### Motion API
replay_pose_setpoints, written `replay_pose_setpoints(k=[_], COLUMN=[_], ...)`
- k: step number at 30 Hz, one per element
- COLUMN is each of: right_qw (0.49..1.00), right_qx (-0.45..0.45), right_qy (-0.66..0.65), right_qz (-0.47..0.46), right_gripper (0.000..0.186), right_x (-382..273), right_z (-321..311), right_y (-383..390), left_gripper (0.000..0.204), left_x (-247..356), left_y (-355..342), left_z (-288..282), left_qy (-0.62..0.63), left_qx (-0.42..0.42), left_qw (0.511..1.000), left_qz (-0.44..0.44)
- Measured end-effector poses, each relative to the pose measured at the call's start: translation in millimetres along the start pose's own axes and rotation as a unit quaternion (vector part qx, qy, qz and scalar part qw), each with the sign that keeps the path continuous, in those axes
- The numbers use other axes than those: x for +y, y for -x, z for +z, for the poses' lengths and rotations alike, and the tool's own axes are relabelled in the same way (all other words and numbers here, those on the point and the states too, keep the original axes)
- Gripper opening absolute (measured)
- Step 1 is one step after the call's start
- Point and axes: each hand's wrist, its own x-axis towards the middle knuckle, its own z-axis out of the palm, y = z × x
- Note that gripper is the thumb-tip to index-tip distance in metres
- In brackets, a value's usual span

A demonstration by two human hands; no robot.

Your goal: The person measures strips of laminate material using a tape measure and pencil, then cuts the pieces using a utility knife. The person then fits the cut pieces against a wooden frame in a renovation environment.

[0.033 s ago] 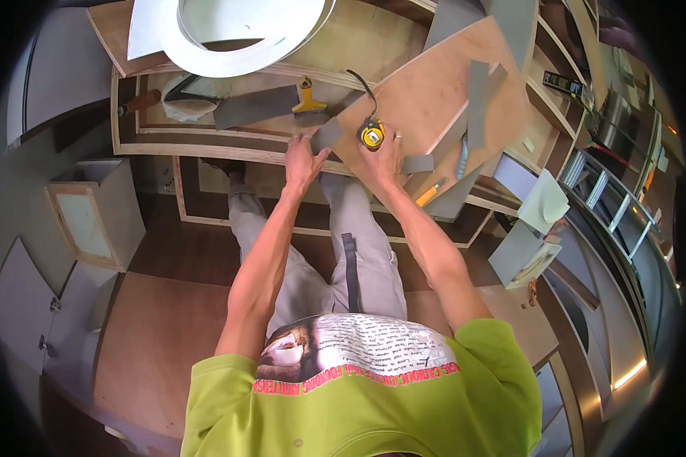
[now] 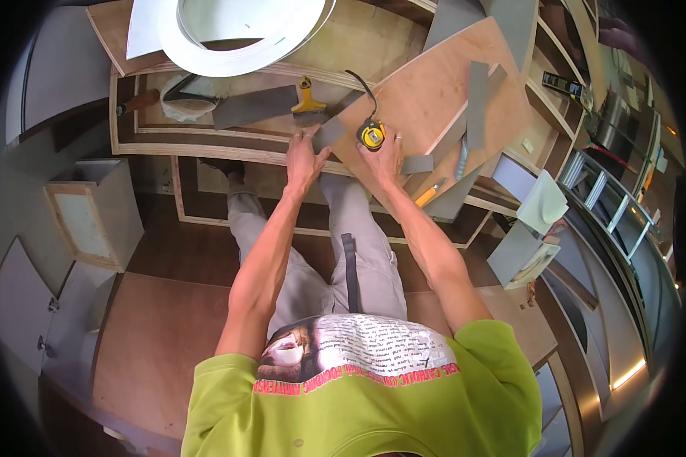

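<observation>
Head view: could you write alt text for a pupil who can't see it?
A person's right hand grips a yellow tape measure over a brown wooden panel, while the left hand is at a small grey piece. A yellow scraper lies beyond.

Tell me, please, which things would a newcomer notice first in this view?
Probably the large white ring comes first, at the top, left of centre. Near the middle, the yellow-and-black tape measure stands out between the thumb and fingers of the right hand, with a yellow-handled scraper further left. The bright green shirt also fills much of the lower edge.
</observation>
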Motion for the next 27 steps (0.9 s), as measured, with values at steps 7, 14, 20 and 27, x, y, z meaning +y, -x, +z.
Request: replay_pose_setpoints(k=[7,14,20,27], right_qw=[0.995,0.999,0.961,0.838], right_qx=[0.074,0.013,-0.168,-0.427], right_qy=[-0.062,-0.038,-0.147,-0.339], right_qz=[0.026,0.022,-0.161,0.007], right_gripper=[0.073,0.075,0.071,0.049], right_x=[24.2,14.7,-25.9,-157.4], right_z=[-25.4,-48.9,-7.9,16.2], right_y=[24.1,69.6,98.2,141.3], left_gripper=[0.063,0.064,0.073,0.065], left_x=[19.7,33.3,10.5,-75.4], left_y=[-9.9,18.3,72.6,118.7], left_z=[41.4,9.4,-75.1,-173.5], left_qy=[0.028,0.082,0.247,0.467], left_qx=[0.014,0.041,-0.171,-0.167], left_qw=[0.999,0.995,0.945,0.859], left_qz=[0.03,0.038,0.129,-0.127])
